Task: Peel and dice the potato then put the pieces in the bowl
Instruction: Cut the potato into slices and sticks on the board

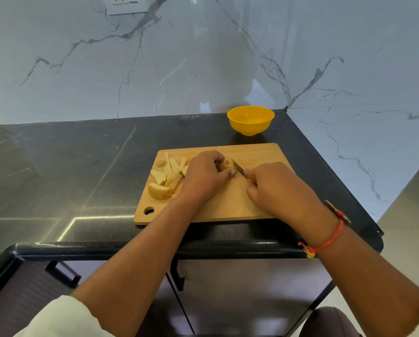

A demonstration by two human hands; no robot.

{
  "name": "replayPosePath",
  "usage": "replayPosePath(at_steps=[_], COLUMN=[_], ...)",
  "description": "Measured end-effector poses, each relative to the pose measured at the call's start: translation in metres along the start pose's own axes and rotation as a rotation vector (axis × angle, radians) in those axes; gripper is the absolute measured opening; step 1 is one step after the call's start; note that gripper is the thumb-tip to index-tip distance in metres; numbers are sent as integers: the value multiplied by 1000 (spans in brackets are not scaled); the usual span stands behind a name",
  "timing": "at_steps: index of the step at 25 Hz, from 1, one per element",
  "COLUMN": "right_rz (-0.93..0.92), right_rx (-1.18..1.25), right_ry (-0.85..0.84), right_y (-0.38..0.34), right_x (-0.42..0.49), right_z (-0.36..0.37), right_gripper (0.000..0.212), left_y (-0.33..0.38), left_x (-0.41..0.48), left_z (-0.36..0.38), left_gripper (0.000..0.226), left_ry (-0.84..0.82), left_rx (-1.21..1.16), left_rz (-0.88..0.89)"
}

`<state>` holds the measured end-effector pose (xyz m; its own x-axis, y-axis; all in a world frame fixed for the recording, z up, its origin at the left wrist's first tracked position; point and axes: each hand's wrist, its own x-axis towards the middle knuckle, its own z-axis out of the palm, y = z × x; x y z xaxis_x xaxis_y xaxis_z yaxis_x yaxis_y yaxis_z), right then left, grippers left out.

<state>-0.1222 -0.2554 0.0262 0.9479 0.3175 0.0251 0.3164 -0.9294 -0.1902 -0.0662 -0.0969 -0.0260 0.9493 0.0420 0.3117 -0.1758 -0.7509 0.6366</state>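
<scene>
On the wooden cutting board [252, 152] my left hand [205, 176] holds a potato piece [225, 164] down with curled fingers. My right hand [276, 188] grips a knife [240, 169] with a yellow handle; its blade lies against the right side of that piece. Several cut potato slices and wedges [169, 176] lie on the board's left part, some with skin on. An empty yellow bowl [250, 119] stands on the counter behind the board.
The black stone counter [82, 166] ends at a front edge below the board and a slanted right edge. Marble wall panels rise behind and to the right. Cabinet doors with dark handles [62, 273] sit under the counter.
</scene>
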Motion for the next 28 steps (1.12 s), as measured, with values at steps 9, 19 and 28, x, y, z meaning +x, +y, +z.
replayPosePath(at_steps=[9, 19, 28], right_rz=[5, 65, 56], right_rx=[-14, 170, 153], right_ry=[-71, 410, 367], right_y=[9, 10, 2], right_x=[-33, -1, 30], right_z=[-14, 14, 30], right_gripper=[47, 41, 37], left_y=[0, -3, -4], left_x=[0, -1, 1], left_z=[-2, -4, -2], left_gripper=[48, 47, 46], left_ry=[-29, -10, -8], left_rx=[-19, -77, -74], left_rz=[-15, -68, -61])
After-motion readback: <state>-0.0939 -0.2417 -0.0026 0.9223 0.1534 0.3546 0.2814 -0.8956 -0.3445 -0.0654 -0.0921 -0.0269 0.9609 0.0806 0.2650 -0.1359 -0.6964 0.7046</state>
